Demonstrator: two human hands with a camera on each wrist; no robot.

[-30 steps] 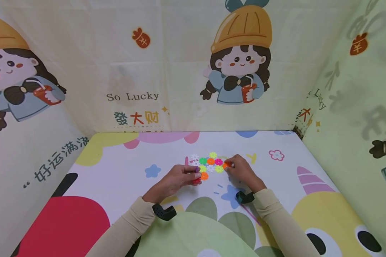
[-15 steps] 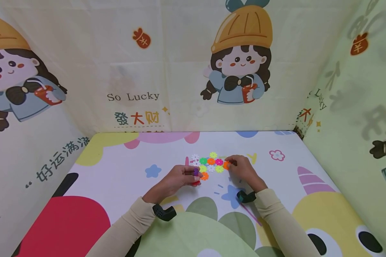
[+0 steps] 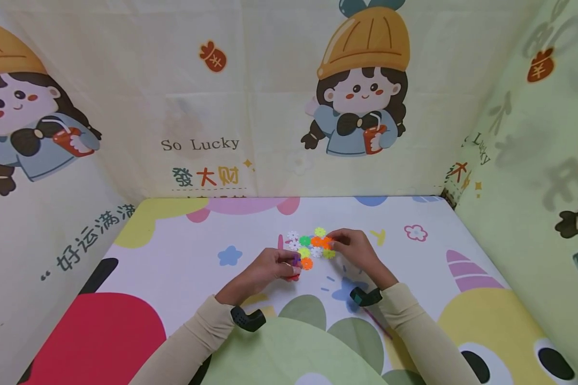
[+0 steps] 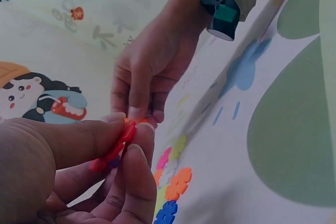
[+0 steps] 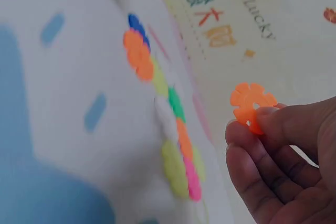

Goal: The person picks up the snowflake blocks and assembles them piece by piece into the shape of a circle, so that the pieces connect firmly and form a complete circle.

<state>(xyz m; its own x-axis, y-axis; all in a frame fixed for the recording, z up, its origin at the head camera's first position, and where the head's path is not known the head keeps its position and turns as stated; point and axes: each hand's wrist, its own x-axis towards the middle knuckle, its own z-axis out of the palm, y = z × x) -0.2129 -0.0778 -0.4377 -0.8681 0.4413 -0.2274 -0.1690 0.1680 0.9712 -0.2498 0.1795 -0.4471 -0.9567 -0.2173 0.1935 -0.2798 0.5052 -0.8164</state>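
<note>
My left hand (image 3: 265, 267) pinches a red notched snowflake disc (image 4: 111, 153) between thumb and fingers, along with a purple snowflake disc (image 3: 296, 259); in the left wrist view the purple one is mostly hidden behind the red. An orange snowflake disc (image 5: 247, 100) stands upright in the pinch of my right hand (image 3: 358, 248), clear of the table in the right wrist view. In the head view it overlaps the right side of a group of loose discs, with the pink disc (image 5: 192, 179) hidden there.
Loose snowflake discs in green (image 3: 305, 240), white (image 3: 316, 252), yellow (image 3: 320, 232) and orange (image 3: 306, 263) lie clustered on the cartoon-printed tabletop (image 3: 255, 224). A blue disc (image 4: 166, 212) lies at the cluster's near side. Printed cloth walls (image 3: 270, 107) enclose the table.
My right hand has moved left with the orange disc, over the right side of the cluster and closer to my left hand. The left hand stays nearly in place, its discs turned slightly.
</note>
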